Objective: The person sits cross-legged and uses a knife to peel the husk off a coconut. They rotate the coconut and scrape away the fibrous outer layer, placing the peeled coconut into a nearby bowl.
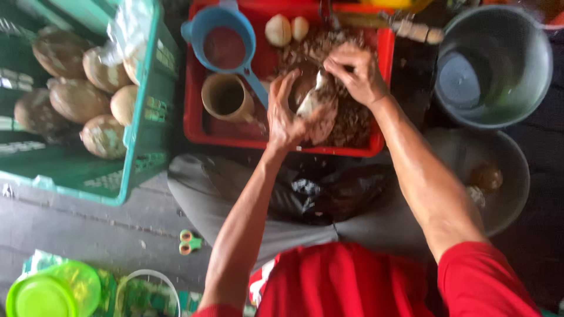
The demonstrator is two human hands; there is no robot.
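My left hand (286,114) grips a partly peeled coconut (317,114), brown with a white patch showing, over a red tray (235,136). My right hand (358,73) is closed on a small tool, blurred, pressed against the top of the coconut. Brown shavings (352,117) lie heaped in the tray under both hands. Two peeled pale coconuts (286,29) rest at the tray's far edge.
A blue scoop (223,44) and a tan cup (226,97) sit in the tray's left part. A green crate (144,117) of brown coconuts stands at left. Grey buckets (493,64) are at right, a metal bowl (499,176) below them. Small scissors (189,242) lie on the floor.
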